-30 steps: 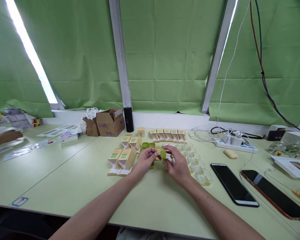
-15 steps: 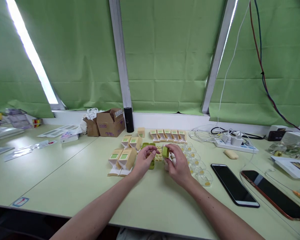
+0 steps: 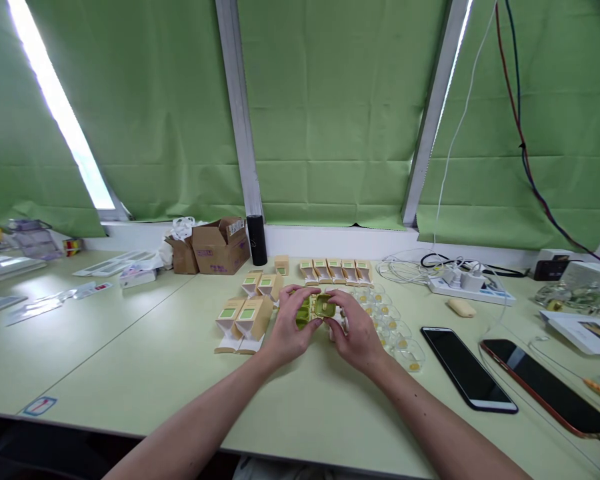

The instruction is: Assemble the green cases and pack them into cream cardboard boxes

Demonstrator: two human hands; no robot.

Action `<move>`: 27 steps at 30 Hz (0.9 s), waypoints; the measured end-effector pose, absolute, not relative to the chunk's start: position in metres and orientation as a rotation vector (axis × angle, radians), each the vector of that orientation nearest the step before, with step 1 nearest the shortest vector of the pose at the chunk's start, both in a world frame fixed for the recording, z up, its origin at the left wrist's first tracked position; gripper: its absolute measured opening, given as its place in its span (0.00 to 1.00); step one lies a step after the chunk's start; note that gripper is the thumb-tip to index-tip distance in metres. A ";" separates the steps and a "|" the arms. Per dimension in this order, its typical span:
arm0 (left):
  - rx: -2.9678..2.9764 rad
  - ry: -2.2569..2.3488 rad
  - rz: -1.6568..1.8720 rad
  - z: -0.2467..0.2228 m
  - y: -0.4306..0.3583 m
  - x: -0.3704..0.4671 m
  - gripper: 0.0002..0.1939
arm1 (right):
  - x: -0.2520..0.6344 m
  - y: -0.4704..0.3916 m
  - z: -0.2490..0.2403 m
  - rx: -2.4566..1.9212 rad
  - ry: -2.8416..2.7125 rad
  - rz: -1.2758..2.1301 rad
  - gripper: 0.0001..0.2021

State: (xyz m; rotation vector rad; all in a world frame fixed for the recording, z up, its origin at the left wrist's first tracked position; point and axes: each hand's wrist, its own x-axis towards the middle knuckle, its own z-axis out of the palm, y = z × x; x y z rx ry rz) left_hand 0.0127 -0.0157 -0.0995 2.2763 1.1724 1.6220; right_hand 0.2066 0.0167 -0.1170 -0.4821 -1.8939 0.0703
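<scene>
In the head view, a small green square container [image 3: 325, 305] is tilted so that its hollow inside faces me, with a small pale piece in it. My right hand [image 3: 353, 327] grips its right side between thumb and fingers. At its left edge, the thumb and fingertips of my left hand [image 3: 291, 327] close on it too. More green containers [image 3: 303, 315] lie partly hidden behind my left hand. Small yellowish pieces between the hands are mostly covered. Clear plastic domes with yellow centres [image 3: 409, 357] stand in rows just right of my right hand.
Cream cartons with green windows [image 3: 255, 317] stand at left, and a row of open cartons [image 3: 336, 272] at the back. Two phones [image 3: 467, 367] lie at right near a power strip [image 3: 473, 290] and cables. A cardboard box [image 3: 221, 247] and black cylinder [image 3: 257, 240] stand behind.
The green container has turned from side-on to showing its hollow inside and moved slightly left. My left hand has come right, from apart to gripping its left edge.
</scene>
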 end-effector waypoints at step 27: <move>2.320 1.145 1.700 -0.099 -0.016 0.012 0.18 | 0.208 0.015 -0.117 -0.462 -1.975 -0.068 0.18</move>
